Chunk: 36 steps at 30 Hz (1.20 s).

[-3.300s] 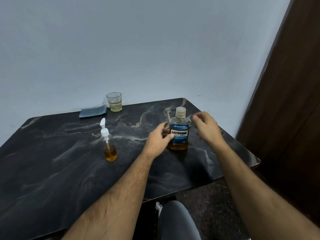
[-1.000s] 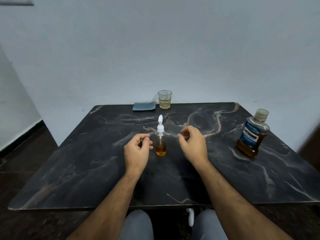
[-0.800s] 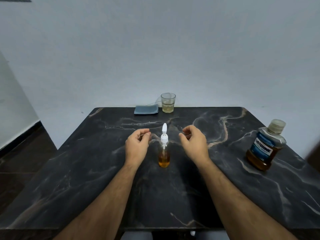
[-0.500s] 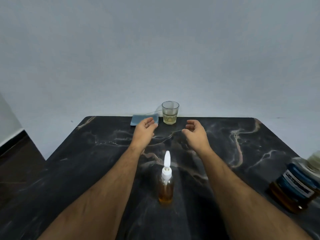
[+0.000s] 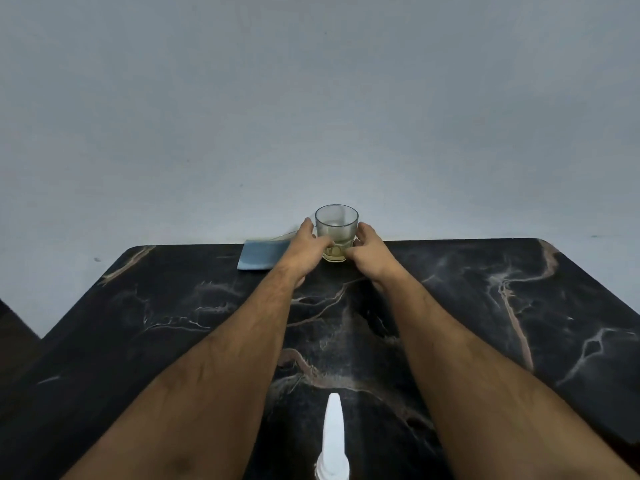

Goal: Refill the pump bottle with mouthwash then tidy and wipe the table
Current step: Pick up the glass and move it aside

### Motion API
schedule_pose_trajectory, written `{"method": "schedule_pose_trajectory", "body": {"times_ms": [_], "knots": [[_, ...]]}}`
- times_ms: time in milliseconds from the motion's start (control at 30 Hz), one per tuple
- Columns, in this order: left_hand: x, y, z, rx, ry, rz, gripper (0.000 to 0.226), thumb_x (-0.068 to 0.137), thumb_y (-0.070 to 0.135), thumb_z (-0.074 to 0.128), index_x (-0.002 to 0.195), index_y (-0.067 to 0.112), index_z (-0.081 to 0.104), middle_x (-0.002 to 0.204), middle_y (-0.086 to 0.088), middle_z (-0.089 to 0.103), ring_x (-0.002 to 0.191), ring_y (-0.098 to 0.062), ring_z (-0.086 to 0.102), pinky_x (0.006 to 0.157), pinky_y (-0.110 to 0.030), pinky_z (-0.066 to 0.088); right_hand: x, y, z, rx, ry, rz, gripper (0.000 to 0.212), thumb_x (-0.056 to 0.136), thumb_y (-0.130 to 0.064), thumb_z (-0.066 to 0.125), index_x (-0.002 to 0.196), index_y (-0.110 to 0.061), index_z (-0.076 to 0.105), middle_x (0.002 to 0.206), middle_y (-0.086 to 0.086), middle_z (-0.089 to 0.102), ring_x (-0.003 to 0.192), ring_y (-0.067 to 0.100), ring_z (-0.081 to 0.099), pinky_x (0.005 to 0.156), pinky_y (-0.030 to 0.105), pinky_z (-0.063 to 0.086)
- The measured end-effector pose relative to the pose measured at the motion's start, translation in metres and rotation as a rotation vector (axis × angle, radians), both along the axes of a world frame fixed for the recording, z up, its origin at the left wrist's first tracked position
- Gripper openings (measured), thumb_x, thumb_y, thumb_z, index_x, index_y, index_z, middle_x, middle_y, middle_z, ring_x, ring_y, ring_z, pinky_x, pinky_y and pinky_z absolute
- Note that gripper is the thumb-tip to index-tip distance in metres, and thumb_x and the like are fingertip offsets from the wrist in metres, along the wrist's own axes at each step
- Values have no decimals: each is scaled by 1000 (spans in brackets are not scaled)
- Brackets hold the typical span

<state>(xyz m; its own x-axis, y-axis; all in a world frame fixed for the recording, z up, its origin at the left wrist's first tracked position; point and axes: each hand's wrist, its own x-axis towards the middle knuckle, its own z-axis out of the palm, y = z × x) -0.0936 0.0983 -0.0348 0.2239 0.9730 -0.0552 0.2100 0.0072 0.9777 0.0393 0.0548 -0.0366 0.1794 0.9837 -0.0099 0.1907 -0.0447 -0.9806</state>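
A clear glass [image 5: 336, 226] with a little pale yellow liquid stands at the far edge of the black marble table [image 5: 519, 306]. My left hand [image 5: 308, 247] grips its left side and my right hand [image 5: 367, 249] grips its right side, fingers curled round the base. A folded blue cloth [image 5: 259, 254] lies just left of the glass, partly under my left wrist. The white pump nozzle [image 5: 334, 441] of the pump bottle pokes up at the bottom edge; its body is out of frame. The mouthwash bottle is not in view.
A plain grey wall rises right behind the table's far edge. Dark floor shows at the lower left, past the table's left side.
Both hands reached forward past the pump bottle and closed around the glass at the far edge. The view moved forward, and the mouthwash bottle dropped out of frame on the right.
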Motion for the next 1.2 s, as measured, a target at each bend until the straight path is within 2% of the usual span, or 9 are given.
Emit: {"method": "schedule_pose_trajectory", "body": {"times_ms": [67, 233, 367, 467, 567, 700, 833, 933, 1200], "knots": [[1, 2, -7, 10, -30, -41, 45, 71, 5, 57, 114, 19, 56, 110, -3, 69, 109, -21, 64, 102, -43, 49, -3, 0, -2, 34, 36, 7, 56, 70, 4, 62, 124, -6, 51, 116, 12, 67, 109, 28, 66, 95, 40, 54], [-9, -26, 4, 83, -12, -44, 57, 81, -10, 60, 128, 21, 53, 119, 5, 64, 117, -18, 61, 101, -37, 50, -8, -32, 3, 88, 114, 38, 60, 66, 5, 65, 124, -7, 57, 116, 6, 69, 109, 22, 67, 95, 38, 54], [-24, -55, 15, 169, 31, 39, 82, 76, 6, 82, 145, 16, 38, 132, 4, 49, 121, -16, 52, 102, -31, 45, -16, -72, 21, 123, 194, 100, 58, 67, 12, 62, 122, -9, 61, 117, 3, 70, 110, 21, 67, 94, 37, 55], [-36, -80, 19, 237, 74, 115, 96, 67, 21, 90, 146, 18, 34, 141, -3, 45, 126, -19, 48, 109, -35, 42, -32, -111, 37, 127, 173, 159, 58, 64, 2, 62, 120, -14, 64, 116, 1, 71, 110, 17, 67, 93, 36, 55], [-51, -111, 22, 266, 103, 151, 96, 64, 28, 91, 143, 19, 36, 141, -2, 46, 128, -18, 48, 110, -37, 41, -42, -147, 43, 118, 116, 221, 57, 70, 3, 62, 119, -28, 62, 124, -5, 66, 117, 11, 61, 103, 38, 48], [-72, -149, 16, 299, 107, 182, 90, 63, 28, 92, 137, 21, 40, 134, 3, 54, 120, -17, 56, 104, -41, 47, -44, -187, 45, 61, 3, 173, 73, 85, 14, 47, 150, -15, 33, 153, 6, 40, 135, 20, 46, 109, 35, 42], [-92, -181, 4, 244, 90, 233, 96, 66, 25, 90, 144, 19, 35, 137, 1, 55, 124, -20, 54, 103, -37, 46, -46, -231, 35, 79, -74, 36, 61, 87, 8, 48, 140, -20, 44, 131, 4, 57, 120, 15, 57, 99, 38, 51], [-108, -200, -4, 215, 78, 275, 97, 65, 27, 91, 144, 20, 35, 136, 1, 55, 125, -20, 52, 108, -40, 42, -50, -264, 23, 91, -90, 25, 58, 86, 10, 51, 135, -22, 48, 116, 1, 62, 113, 13, 60, 91, 27, 53], [-124, -237, -13, 199, 51, 267, 96, 65, 24, 91, 143, 18, 36, 136, 0, 55, 124, -19, 54, 109, -42, 43, -73, -317, -4, 125, -86, 56, 71, 78, -4, 63, 136, -38, 39, 127, -5, 55, 126, 14, 52, 100, 27, 45]]}}
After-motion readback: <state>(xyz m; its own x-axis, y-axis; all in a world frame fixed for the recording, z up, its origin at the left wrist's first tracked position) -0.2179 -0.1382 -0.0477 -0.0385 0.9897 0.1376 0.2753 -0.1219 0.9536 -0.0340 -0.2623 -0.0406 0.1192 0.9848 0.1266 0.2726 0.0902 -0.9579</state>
